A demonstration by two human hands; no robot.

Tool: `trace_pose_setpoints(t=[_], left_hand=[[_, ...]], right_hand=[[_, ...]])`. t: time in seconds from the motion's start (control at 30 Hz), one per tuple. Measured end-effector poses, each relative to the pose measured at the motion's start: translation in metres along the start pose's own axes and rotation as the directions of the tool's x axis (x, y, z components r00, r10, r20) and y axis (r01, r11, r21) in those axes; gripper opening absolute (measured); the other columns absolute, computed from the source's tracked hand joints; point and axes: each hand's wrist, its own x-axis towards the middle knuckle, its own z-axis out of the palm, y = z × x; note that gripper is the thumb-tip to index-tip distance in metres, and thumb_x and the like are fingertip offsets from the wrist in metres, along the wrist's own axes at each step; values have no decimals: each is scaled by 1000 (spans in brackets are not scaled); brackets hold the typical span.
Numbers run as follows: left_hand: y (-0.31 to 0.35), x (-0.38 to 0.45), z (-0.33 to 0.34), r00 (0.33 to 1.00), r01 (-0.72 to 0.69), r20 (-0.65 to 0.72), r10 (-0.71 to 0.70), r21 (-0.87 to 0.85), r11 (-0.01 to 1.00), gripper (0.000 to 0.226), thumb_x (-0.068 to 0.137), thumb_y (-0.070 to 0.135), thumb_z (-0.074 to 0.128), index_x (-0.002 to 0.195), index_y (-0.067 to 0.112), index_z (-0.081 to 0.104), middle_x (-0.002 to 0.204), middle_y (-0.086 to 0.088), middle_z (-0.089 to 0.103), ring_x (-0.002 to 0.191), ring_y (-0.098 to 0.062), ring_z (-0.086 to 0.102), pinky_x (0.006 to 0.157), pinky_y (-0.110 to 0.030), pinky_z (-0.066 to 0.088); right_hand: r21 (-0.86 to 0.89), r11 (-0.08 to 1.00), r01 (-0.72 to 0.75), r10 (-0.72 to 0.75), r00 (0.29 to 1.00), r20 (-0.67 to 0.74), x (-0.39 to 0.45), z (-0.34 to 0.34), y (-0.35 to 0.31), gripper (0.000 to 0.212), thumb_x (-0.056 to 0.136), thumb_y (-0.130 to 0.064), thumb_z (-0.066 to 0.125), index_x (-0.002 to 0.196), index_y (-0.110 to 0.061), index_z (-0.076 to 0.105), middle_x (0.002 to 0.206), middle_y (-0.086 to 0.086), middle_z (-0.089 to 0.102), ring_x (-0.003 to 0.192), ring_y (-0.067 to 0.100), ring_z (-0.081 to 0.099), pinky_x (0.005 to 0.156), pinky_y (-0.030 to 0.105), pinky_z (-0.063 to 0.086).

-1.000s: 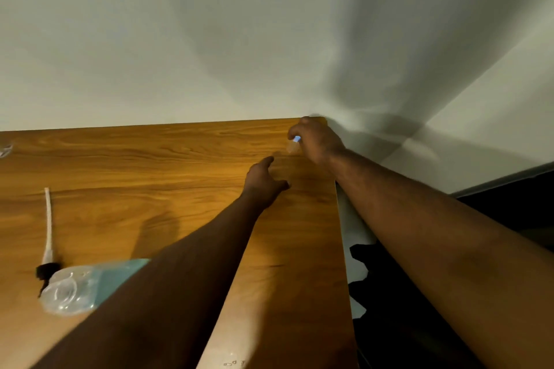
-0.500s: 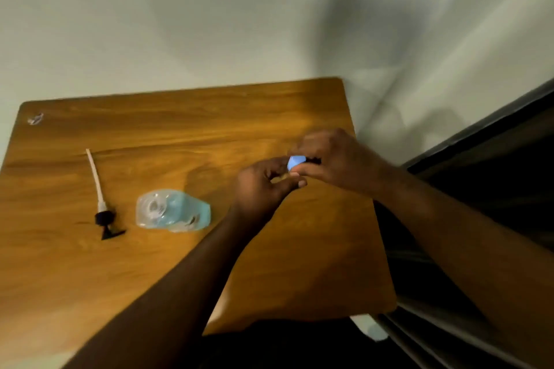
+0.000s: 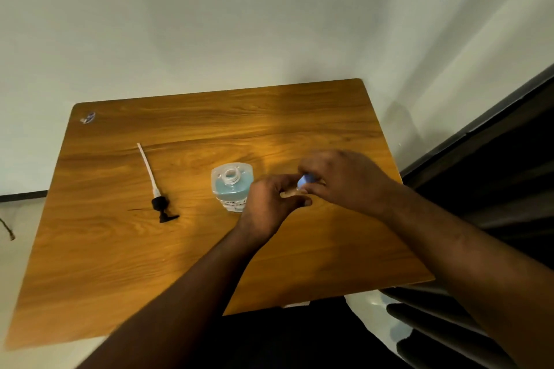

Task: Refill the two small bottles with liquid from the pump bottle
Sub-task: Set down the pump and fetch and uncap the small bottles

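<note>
The clear pump bottle [image 3: 231, 187] with blue liquid stands upright at the table's middle, its neck open. Its black pump head with white tube [image 3: 156, 189] lies on the wood to the left. Just right of the bottle, both hands meet over a small clear bottle [image 3: 292, 192] with a blue cap [image 3: 305, 180]. My left hand [image 3: 271, 204] grips the small bottle's body. My right hand [image 3: 341, 181] pinches the blue cap from above. Most of the small bottle is hidden by fingers. Another small bottle [image 3: 87, 117] lies at the far left corner.
The wooden table [image 3: 299, 263] stands in a corner against pale walls. A dark frame or railing [image 3: 479, 174] runs along the right side. The table's right edge lies close under my right forearm.
My right hand took the small bottle from the far right corner and brought it near the pump bottle. My left hand closed on its body. The view tilted down.
</note>
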Motion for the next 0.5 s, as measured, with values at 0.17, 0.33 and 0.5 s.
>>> trace_pose_setpoints(t=[0.17,0.33,0.5], left_hand=[[-5,-11,-9,999,27,-27,-27,-11,1000,37,72,16,84,108,18,74,98,6,76,85,4,67,76,-16,52],[-12,-14,-8,997,74,19,-75,42,996,30,70,21,86,97,16,75,80,14,71,73,10,62,64,-5,41],[-32,-20,0,969,229,90,-229,5,973,50,69,23,87,116,18,71,103,11,71,99,-5,64,77,-16,46]], right_hand=[[143,990,10,-19,998,57,-4,5,-8,62,79,-33,74,133,-30,45,138,-6,43,117,10,45,85,24,47],[102,994,34,-33,999,-10,0,14,-19,24,87,-20,64,111,-17,64,106,1,63,96,16,59,77,32,52],[441,885,-152,247,955,-166,-21,15,3,42,82,-3,68,122,-17,62,113,-9,51,100,5,53,83,14,49]])
